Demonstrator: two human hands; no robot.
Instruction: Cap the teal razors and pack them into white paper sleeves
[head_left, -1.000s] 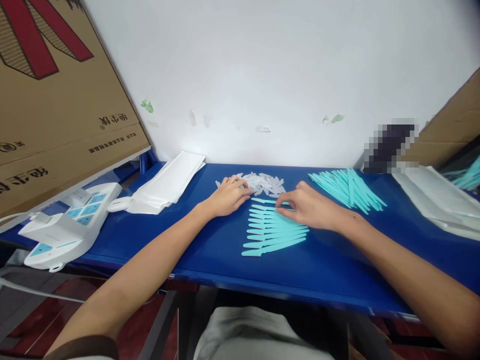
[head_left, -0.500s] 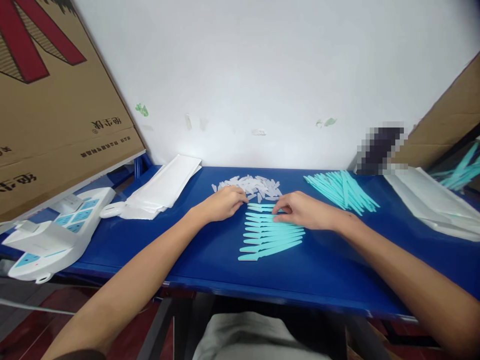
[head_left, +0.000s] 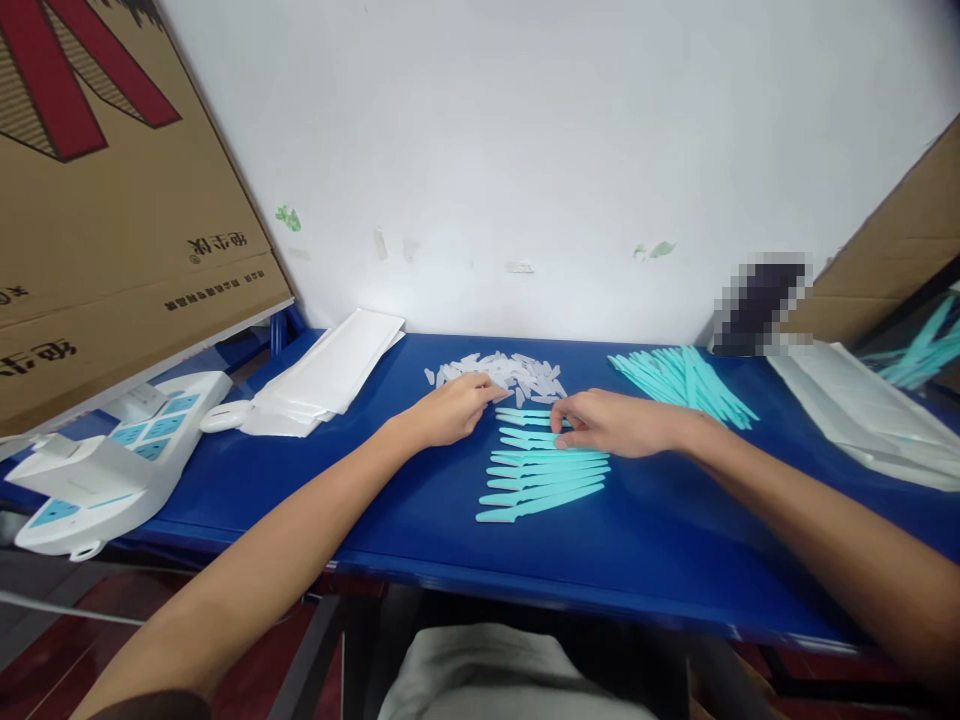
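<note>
My left hand (head_left: 459,410) has its thumb and index finger closed at the front edge of a heap of small translucent white caps (head_left: 525,376); what lies between the fingertips is too small to make out. Below it, several turquoise eyebrow razors (head_left: 540,485) lie side by side in a column, handles to the right. My right hand (head_left: 600,420) is over the upper part of that column, its thumb and curled fingers closed around a turquoise razor (head_left: 517,433). The hand hides the right ends of the upper razors.
A loose pile of turquoise razors (head_left: 686,385) lies at the back right. White pouches lie at the left (head_left: 330,375) and the right (head_left: 862,410). A power strip (head_left: 169,440) sits at the left edge, beneath a leaning cardboard box (head_left: 135,220). A white wall (head_left: 487,170) closes off the back.
My left hand has moved slightly right and up to the caps. My right hand has shifted a little right, and the upper razors now lie slightly apart from the lower ones.
</note>
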